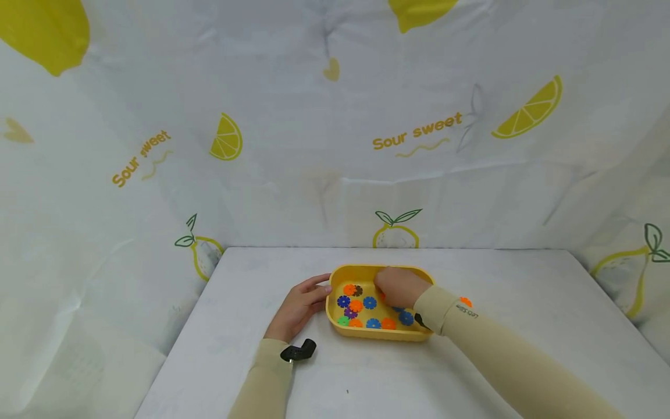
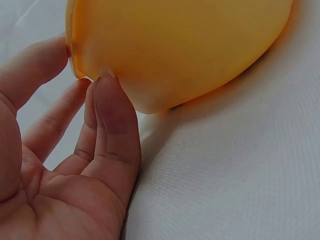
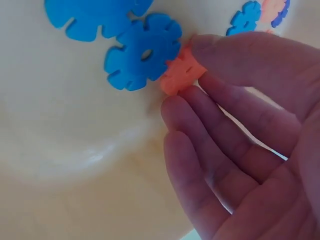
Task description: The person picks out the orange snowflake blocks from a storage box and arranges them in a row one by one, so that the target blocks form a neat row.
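Observation:
A yellow plastic tray (image 1: pixel 379 334) holds several notched flower-shaped discs in blue, orange, purple, green and brown. At its left end, my left hand (image 1: pixel 299 305) touches the outside with fingertips, as the left wrist view shows at the tray's wall (image 2: pixel 200 45). My right hand (image 1: pixel 402 284) reaches inside the tray on the right. In the right wrist view, its thumb and fingertips pinch an orange notched disc (image 3: pixel 181 72). Against that disc lies a blue notched disc (image 3: pixel 145 52), with another blue one (image 3: pixel 90 17) overlapping it. The right forearm covers the tray's near right corner.
The tray stands on a white-covered table (image 1: pixel 251 279). Beyond the right forearm, an orange disc (image 1: pixel 465 301) lies on the table, partly hidden by the sleeve. A white lemon-print cloth (image 1: pixel 293 192) hangs behind. Each wrist carries a black device (image 1: pixel 298 352).

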Demonstrator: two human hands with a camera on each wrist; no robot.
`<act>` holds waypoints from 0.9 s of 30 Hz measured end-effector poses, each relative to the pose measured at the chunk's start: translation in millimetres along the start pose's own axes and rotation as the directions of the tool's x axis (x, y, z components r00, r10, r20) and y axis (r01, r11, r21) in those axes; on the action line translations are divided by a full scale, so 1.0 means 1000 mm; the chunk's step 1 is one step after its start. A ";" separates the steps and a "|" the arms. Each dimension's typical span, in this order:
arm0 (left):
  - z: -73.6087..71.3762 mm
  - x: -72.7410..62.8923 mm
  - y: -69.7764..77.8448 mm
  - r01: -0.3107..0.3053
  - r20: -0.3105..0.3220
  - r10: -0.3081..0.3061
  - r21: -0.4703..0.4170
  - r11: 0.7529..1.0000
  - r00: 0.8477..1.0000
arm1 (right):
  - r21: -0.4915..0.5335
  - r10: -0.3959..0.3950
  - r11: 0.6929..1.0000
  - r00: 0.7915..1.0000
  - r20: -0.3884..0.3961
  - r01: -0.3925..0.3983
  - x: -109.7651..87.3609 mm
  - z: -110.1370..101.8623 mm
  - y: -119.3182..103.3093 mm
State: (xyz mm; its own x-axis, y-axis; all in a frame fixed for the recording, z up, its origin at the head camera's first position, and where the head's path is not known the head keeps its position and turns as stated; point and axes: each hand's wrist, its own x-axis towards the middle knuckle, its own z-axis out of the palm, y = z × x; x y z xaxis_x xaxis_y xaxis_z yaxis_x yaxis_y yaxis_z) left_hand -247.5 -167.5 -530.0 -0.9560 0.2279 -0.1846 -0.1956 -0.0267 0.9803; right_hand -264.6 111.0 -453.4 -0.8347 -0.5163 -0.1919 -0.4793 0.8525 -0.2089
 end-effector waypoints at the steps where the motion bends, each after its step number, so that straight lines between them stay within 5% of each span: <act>1: 0.001 0.000 0.000 0.001 0.001 -0.001 -0.003 1.000 1.000 | 0.000 0.000 1.000 1.000 0.003 0.000 0.000 0.000 0.001; 17: 0.001 0.000 -0.002 0.009 0.019 -0.009 -0.017 1.000 1.000 | 0.199 -0.013 0.980 1.000 0.003 0.012 -0.025 -0.034 0.010; 27: 0.000 -0.001 -0.001 0.005 0.000 -0.005 -0.002 1.000 1.000 | 0.328 0.002 0.944 0.995 -0.103 0.033 -0.046 -0.039 0.034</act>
State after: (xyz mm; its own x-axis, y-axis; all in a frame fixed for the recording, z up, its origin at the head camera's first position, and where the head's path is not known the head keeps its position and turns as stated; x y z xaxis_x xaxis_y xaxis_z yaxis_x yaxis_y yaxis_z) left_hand -246.4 -167.5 -531.2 -0.9551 0.2280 -0.1894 -0.2007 -0.0271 0.9793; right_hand -253.2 167.2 -414.0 -0.8590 -0.5036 -0.0922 -0.3906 0.7610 -0.5181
